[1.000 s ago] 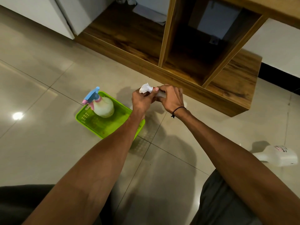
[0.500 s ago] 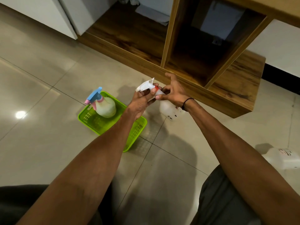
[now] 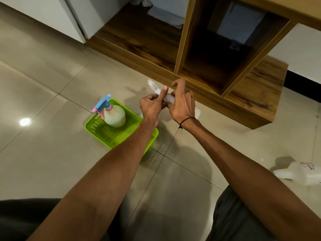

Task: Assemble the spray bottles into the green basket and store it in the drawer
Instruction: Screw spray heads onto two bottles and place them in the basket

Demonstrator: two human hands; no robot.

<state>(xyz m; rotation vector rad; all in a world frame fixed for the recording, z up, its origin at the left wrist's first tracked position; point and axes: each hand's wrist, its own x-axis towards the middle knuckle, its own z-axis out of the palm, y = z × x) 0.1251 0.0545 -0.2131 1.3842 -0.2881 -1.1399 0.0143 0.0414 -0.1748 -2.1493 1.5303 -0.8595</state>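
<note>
A green basket sits on the floor tiles, holding a round cream spray bottle with a blue and pink trigger head. Just right of the basket, both hands work on a white spray bottle. My left hand grips its white trigger head, index finger stretched along it. My right hand holds the bottle's neck with thumb and lower fingers, upper fingers spread. The bottle's body is mostly hidden behind my right hand.
A second white bottle lies on its side on the floor at the far right. A wooden cabinet with open compartments stands just beyond my hands. White doors are at the back left. My knees fill the bottom edge.
Both hands have kept turning the trigger head on the white bottle. The head's nozzle now points up and away, and my right hand's fingers have shifted round the neck.
</note>
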